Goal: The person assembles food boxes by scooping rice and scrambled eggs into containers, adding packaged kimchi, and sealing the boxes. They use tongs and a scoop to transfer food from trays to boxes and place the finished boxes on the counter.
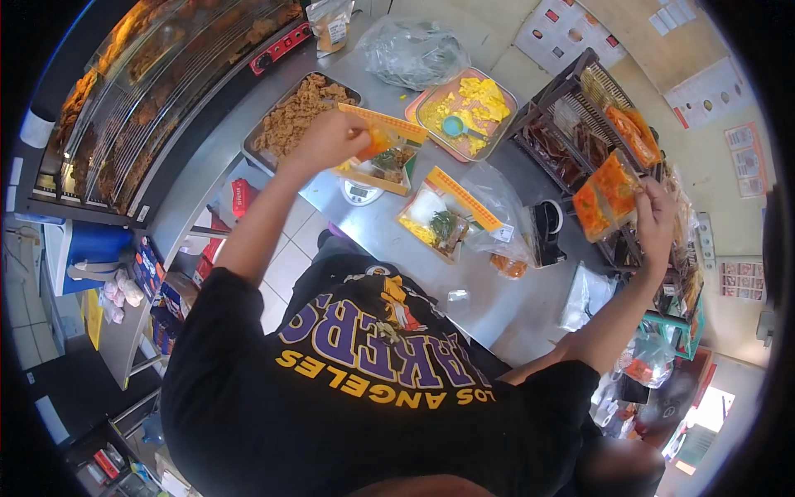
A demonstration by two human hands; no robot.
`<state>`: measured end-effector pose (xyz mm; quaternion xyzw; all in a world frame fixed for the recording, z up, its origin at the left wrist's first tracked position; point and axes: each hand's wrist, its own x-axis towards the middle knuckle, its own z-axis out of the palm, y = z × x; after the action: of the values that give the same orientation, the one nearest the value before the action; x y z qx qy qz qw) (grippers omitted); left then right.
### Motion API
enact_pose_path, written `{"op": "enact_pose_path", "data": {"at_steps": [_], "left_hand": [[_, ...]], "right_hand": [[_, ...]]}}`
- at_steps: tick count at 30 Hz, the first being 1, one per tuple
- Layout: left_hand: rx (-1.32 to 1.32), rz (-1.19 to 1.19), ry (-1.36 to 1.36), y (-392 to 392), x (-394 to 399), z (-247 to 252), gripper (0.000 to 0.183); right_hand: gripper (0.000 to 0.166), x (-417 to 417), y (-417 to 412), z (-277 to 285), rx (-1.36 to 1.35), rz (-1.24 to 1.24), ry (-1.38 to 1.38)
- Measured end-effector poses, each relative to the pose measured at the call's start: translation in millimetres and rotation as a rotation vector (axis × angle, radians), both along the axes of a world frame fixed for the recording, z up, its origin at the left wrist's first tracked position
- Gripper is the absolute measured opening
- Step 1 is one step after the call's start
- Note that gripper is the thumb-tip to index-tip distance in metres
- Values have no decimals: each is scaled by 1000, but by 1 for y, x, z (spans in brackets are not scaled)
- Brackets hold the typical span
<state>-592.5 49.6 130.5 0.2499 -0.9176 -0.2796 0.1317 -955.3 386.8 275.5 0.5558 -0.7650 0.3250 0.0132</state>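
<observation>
My left hand (332, 140) pinches a small clear packet of orange sauce (377, 144) over an open food box (392, 180) that holds rice and greens and stands above a white kitchen scale (361, 192). Raised at the right, my right hand (657, 211) grips clear sachets of orange sauce (605, 196) by their edge, near a dark plastic rack. Between the hands, a second open box (428, 208) holds white rice, yellow egg, chopped greens and brown meat.
Fried chicken pieces fill a metal tray (248, 144) at the left. Behind are a tray of scrambled egg (514, 115) with a blue scoop (453, 126) and a clear plastic bag (413, 53). A dark rack (546, 109) and a black tape dispenser (546, 233) stand right; another person's forearm (537, 366) shows below.
</observation>
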Motion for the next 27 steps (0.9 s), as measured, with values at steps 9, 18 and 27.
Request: {"op": "enact_pose_path", "data": {"at_steps": [9,18,27], "left_hand": [[-269,79,71,44,2,-64,57],[867,-92,582,108,-9,-38,46],[1203,-259,618,105,-31,-7,11]], "right_hand": [[10,64,-11,-18,35,77,-84],[6,130,-78,-26,-46,449,-328],[9,143,-85,-41,-78,345,-642]]}}
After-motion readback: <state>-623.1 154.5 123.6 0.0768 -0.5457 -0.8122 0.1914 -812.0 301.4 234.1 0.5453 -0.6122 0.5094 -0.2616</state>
